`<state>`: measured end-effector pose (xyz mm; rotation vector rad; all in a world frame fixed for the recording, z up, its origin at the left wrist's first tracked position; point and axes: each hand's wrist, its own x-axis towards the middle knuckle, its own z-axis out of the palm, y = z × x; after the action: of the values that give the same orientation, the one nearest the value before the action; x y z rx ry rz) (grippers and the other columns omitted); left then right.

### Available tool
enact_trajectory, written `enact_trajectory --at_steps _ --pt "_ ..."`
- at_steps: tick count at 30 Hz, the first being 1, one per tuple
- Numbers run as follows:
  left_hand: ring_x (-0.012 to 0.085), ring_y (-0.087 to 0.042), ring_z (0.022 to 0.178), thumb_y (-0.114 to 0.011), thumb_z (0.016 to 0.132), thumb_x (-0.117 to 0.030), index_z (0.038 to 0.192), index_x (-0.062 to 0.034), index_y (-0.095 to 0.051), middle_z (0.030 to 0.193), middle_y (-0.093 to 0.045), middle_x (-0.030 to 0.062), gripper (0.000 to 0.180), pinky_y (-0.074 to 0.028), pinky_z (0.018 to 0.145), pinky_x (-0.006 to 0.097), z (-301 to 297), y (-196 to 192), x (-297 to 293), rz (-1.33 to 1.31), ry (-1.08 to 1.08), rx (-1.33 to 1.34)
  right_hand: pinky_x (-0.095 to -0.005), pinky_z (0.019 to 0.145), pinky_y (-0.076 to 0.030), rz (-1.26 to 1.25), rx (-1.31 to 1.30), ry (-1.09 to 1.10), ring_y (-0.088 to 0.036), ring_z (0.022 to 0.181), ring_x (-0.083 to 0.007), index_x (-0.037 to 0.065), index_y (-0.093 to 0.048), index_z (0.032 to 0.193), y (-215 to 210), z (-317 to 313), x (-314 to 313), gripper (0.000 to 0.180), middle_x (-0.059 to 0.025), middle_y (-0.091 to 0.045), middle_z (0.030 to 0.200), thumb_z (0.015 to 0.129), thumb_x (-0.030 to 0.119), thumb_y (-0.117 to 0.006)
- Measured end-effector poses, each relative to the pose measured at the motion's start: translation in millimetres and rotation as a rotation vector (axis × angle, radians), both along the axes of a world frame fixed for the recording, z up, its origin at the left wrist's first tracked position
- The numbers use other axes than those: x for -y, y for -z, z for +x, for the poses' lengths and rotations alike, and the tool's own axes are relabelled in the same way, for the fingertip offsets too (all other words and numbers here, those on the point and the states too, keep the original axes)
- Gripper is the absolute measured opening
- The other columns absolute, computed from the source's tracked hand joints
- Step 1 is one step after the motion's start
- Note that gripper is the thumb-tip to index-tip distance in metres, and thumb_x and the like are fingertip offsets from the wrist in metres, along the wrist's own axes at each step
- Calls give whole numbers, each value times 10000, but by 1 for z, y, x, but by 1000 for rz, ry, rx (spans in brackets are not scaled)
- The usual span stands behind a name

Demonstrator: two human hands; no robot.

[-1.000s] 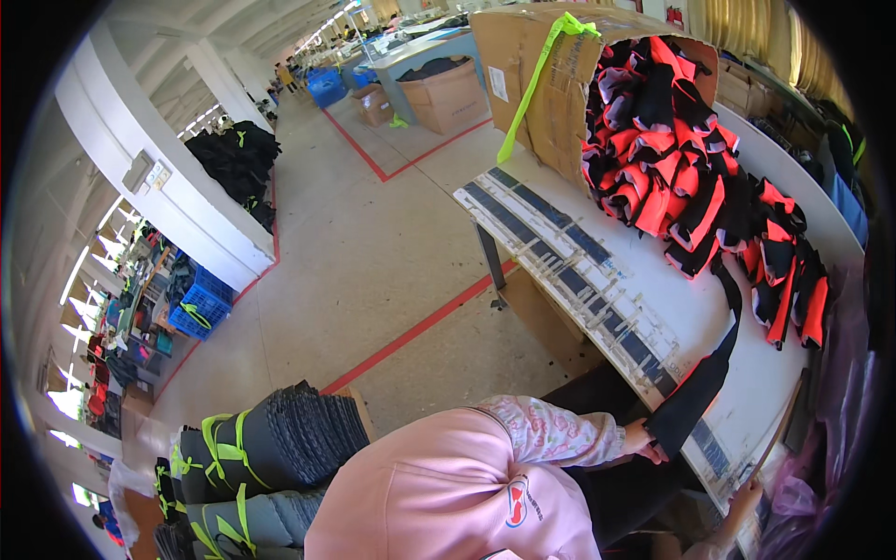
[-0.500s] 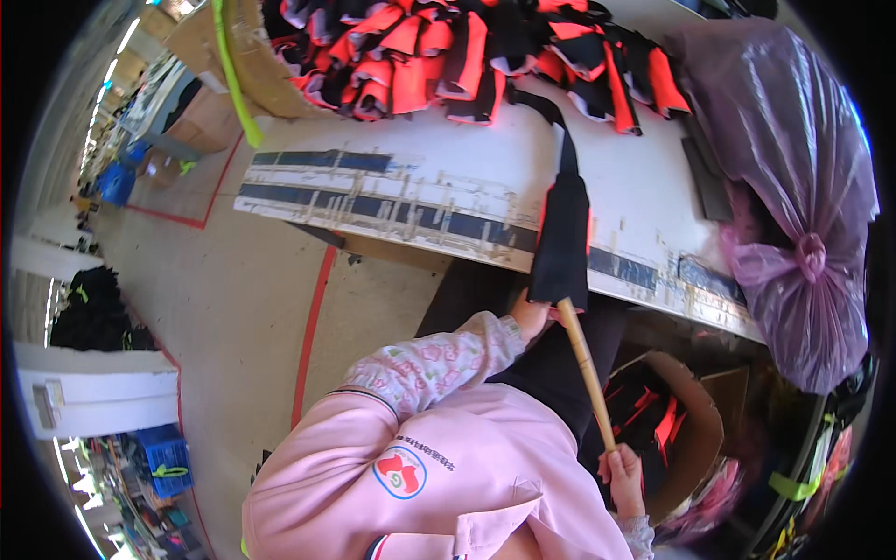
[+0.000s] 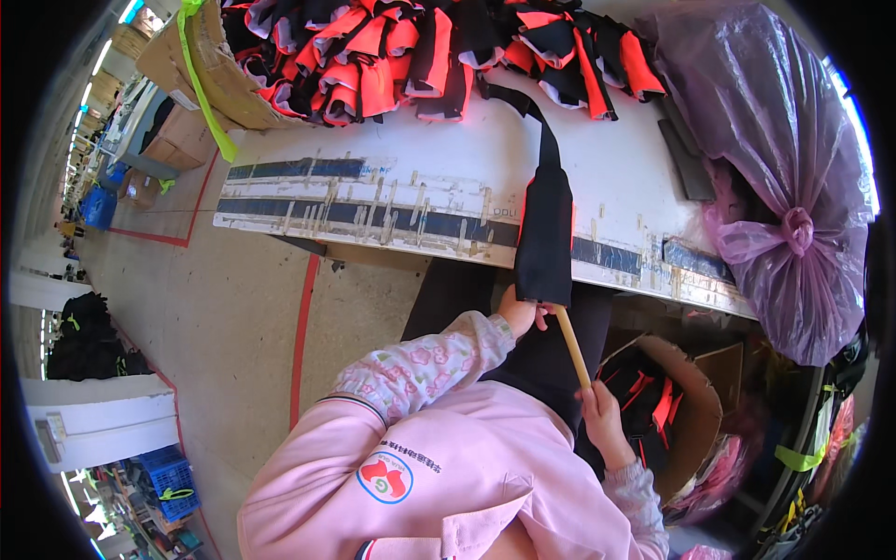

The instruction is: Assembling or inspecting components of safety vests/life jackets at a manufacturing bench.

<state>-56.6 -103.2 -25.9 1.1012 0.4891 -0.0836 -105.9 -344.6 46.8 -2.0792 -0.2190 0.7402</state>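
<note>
A black fabric tube with orange edging (image 3: 544, 233) hangs over the front edge of the table, its narrow black strap (image 3: 523, 101) trailing back across the top. My left hand (image 3: 521, 313) is closed on the tube's lower end, with some fingers hidden beneath the cloth. Into that end runs a pale wooden stick (image 3: 572, 350), whose upper part is out of sight inside. Lower down and to the right, my right hand (image 3: 602, 415) wraps round the stick's other end.
Black and orange fabric pieces (image 3: 439, 51) are heaped along the back of the white table (image 3: 420, 149), beside a cardboard box (image 3: 205, 70). A knotted purple plastic bag (image 3: 793, 177) bulges at the right. Below the table, an open carton (image 3: 695, 392) holds similar pieces.
My right hand has moved up toward my left hand, and less of the stick shows below the fabric tube. The whole view has shifted slightly.
</note>
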Motion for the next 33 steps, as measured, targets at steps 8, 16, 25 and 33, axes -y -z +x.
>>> enact_trajectory --at_steps 8,16,25,33 --pt "151 -546 488 -451 846 -23 840 -13 -608 695 -612 96 157 -401 344 253 3 16 11 60 -104 -69 -231 356 -252 235 -171 134 -321 382 -67 58 -509 816 33 45 -99 264 39 -376 503 965 252 -409" --pt "134 -561 501 -441 930 -164 865 -22 -609 689 -600 86 229 -430 367 244 -1 2 6 -74 -55 -3 -223 342 -190 649 -701 208 -241 362 -58 64 -488 865 2 40 -95 256 42 -309 489 980 262 -374" --pt "133 -575 585 -433 948 -289 905 -15 -609 772 -623 74 329 -467 408 231 6 -7 15 -3 -107 82 -212 358 -226 546 -628 417 -276 393 -55 50 -502 852 -28 -30 -32 267 38 -346 503 979 252 -384" --pt "139 -579 580 -487 933 -296 955 -22 -606 814 -633 81 301 -468 495 250 3 8 19 23 -93 -26 -219 344 -231 545 -423 536 -277 388 -59 83 -480 857 25 14 -116 235 45 -350 541 961 284 -417"
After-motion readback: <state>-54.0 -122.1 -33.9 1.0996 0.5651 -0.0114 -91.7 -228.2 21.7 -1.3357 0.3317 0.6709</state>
